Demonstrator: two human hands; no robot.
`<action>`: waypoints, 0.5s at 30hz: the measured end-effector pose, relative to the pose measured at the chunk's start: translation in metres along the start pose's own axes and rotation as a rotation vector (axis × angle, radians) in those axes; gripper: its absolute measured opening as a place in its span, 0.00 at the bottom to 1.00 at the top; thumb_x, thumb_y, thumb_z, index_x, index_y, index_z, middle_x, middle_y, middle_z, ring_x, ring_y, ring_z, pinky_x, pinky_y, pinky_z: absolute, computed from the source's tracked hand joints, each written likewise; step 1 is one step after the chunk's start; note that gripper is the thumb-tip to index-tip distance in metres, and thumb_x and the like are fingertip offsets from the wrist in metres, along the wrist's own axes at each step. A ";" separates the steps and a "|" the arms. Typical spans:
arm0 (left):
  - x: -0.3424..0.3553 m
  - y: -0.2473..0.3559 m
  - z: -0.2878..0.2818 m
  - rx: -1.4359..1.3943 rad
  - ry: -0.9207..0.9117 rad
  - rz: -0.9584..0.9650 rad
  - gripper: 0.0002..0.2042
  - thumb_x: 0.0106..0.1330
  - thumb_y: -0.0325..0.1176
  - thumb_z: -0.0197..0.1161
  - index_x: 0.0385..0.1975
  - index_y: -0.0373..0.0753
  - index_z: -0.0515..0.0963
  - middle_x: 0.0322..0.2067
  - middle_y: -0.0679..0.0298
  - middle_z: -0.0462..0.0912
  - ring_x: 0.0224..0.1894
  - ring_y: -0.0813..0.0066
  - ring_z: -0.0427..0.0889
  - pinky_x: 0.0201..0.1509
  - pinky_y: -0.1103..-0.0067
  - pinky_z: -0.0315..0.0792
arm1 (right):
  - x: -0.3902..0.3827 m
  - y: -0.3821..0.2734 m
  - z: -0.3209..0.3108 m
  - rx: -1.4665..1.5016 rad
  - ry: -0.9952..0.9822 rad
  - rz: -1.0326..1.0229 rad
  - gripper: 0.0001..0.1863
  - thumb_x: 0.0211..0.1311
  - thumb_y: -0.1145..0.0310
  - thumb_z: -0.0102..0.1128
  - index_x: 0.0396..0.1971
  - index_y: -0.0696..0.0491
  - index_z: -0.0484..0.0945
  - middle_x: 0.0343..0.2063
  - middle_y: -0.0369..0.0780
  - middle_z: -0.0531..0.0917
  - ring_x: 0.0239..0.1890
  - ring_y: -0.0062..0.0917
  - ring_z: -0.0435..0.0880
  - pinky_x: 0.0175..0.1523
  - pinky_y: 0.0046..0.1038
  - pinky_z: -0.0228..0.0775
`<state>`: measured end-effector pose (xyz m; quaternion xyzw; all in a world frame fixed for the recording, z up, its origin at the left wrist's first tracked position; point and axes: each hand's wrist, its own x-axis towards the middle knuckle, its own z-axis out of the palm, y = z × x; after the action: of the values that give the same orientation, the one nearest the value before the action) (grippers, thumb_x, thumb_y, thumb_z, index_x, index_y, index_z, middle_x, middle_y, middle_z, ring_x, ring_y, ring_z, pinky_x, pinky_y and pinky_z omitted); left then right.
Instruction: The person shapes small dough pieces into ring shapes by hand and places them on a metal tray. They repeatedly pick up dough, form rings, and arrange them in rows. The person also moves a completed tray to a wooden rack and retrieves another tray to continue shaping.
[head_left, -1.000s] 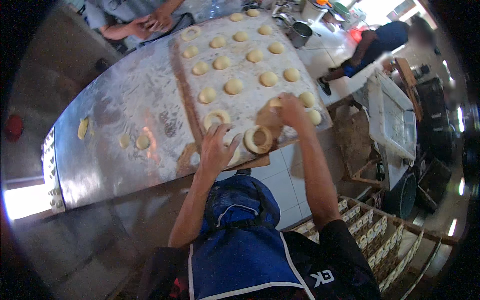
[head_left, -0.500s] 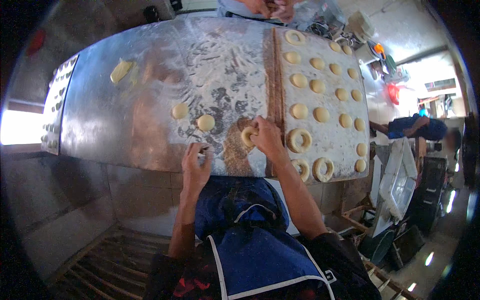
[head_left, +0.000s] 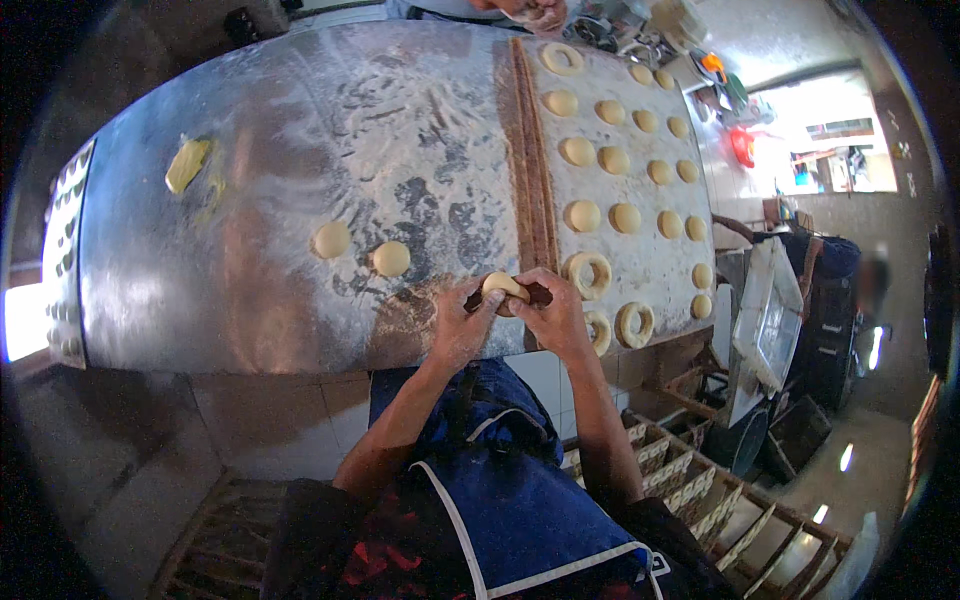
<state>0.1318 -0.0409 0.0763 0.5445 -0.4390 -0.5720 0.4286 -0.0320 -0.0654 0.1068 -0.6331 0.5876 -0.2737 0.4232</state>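
A piece of dough (head_left: pixel 503 286) is pinched between my left hand (head_left: pixel 464 321) and my right hand (head_left: pixel 555 315), just above the near edge of the table. My thumbs press on its near side while the fingers curl round behind. Whether it has a hole right through, I cannot make out. Two dough balls, one (head_left: pixel 390 259) nearer and another (head_left: pixel 332 240) farther left, lie on the floured metal. To the right of my hands, dough rings (head_left: pixel 588 275) rest on a floured board (head_left: pixel 640 255), one partly covered by my right arm.
Several rows of dough balls (head_left: pixel 625 218) sit on the board. A yellow lump (head_left: pixel 187 165), perhaps butter, lies at the left. Another person's hands (head_left: pixel 540 14) show at the far edge. A clear plastic bin (head_left: pixel 772 320) stands at the right, beside wooden racks (head_left: pixel 700 490).
My left hand has come right and joined the right hand on the dough, which is now lifted off the table. The whole view has shifted a little.
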 end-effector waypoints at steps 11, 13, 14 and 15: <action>0.004 0.019 0.057 -0.677 -0.238 -0.060 0.13 0.68 0.25 0.55 0.51 0.36 0.65 0.39 0.62 0.76 0.40 0.74 0.79 0.41 0.77 0.76 | -0.009 -0.016 -0.058 0.692 -0.150 0.094 0.20 0.55 0.74 0.58 0.49 0.56 0.70 0.34 0.37 0.78 0.33 0.19 0.78 0.39 0.23 0.73; 0.011 0.027 0.070 -0.472 -0.284 0.139 0.13 0.64 0.22 0.50 0.48 0.38 0.65 0.38 0.62 0.73 0.45 0.72 0.77 0.48 0.77 0.75 | 0.004 -0.004 -0.067 0.458 0.003 0.174 0.14 0.63 0.64 0.52 0.45 0.56 0.74 0.29 0.37 0.78 0.32 0.20 0.79 0.37 0.22 0.73; 0.013 0.031 0.081 -0.608 -0.230 0.101 0.13 0.63 0.24 0.49 0.47 0.38 0.65 0.38 0.62 0.73 0.44 0.72 0.77 0.47 0.76 0.75 | -0.001 0.001 -0.075 0.263 0.048 0.183 0.16 0.66 0.58 0.47 0.39 0.56 0.75 0.28 0.37 0.78 0.30 0.21 0.79 0.33 0.23 0.72; 0.018 0.037 0.091 -0.737 -0.160 0.050 0.12 0.62 0.26 0.48 0.46 0.39 0.65 0.37 0.62 0.73 0.44 0.71 0.77 0.45 0.76 0.76 | -0.004 0.006 -0.083 0.075 0.089 0.247 0.22 0.70 0.53 0.41 0.34 0.56 0.76 0.26 0.37 0.78 0.29 0.21 0.79 0.29 0.24 0.71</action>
<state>0.0408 -0.0644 0.1092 0.2963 -0.2490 -0.7218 0.5738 -0.1058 -0.0786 0.1432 -0.5271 0.6685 -0.2691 0.4505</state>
